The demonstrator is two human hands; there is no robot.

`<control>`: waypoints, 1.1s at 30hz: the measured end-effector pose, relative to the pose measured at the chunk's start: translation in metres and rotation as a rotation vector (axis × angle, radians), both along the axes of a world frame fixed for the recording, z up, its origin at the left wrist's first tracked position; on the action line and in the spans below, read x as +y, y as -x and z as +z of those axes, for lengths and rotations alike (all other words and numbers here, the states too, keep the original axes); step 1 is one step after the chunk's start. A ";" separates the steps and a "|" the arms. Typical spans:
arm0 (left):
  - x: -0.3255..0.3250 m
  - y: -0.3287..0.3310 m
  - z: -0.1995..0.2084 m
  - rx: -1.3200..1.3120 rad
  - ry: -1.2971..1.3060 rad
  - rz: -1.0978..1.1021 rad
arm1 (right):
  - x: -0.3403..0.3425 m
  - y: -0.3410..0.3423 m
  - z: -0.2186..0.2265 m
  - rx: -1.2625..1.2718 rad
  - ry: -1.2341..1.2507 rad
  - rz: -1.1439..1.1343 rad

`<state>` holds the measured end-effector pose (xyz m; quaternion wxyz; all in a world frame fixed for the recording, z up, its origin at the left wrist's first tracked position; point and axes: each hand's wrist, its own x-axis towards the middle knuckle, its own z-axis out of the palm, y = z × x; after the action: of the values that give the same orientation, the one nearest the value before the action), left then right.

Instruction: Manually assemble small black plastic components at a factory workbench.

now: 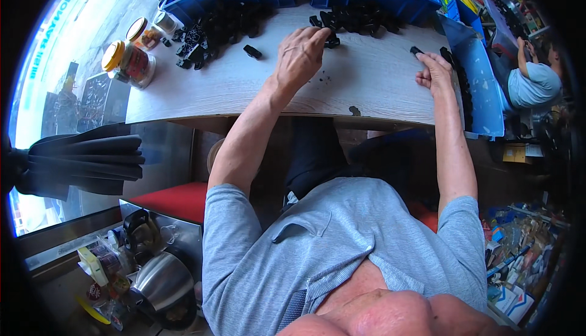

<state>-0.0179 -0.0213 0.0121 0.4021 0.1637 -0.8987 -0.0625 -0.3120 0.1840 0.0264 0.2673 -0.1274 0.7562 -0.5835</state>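
Your left hand (302,52) is hanging at the upper centre of the frame, its fingers curling beside a pile of black parts (361,20); I cannot tell whether they are gripping one; your right hand (436,73), at the upper right, is pinching a small black piece (415,50) between thumb and forefinger, its other fingers folding inward; a lone black part (253,51) is lying upper left of centre on the pale table (378,79).
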 end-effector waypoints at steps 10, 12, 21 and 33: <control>-0.010 0.012 -0.011 -0.246 -0.052 -0.103 | -0.015 -0.043 0.001 0.008 0.051 0.038; -0.009 0.012 -0.013 -0.283 -0.072 -0.112 | -0.029 -0.068 0.004 0.013 0.017 0.131; 0.020 0.004 -0.010 -0.286 -0.097 -0.121 | -0.084 -0.129 0.018 0.183 -0.224 0.605; 0.004 -0.055 -0.003 -0.061 0.008 0.246 | -0.076 -0.124 0.014 0.157 -0.251 0.563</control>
<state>0.0371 -0.0169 0.0095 0.3798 0.2731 -0.8838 -0.0041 -0.1877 0.1082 0.0408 0.3729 -0.3422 0.7757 -0.3771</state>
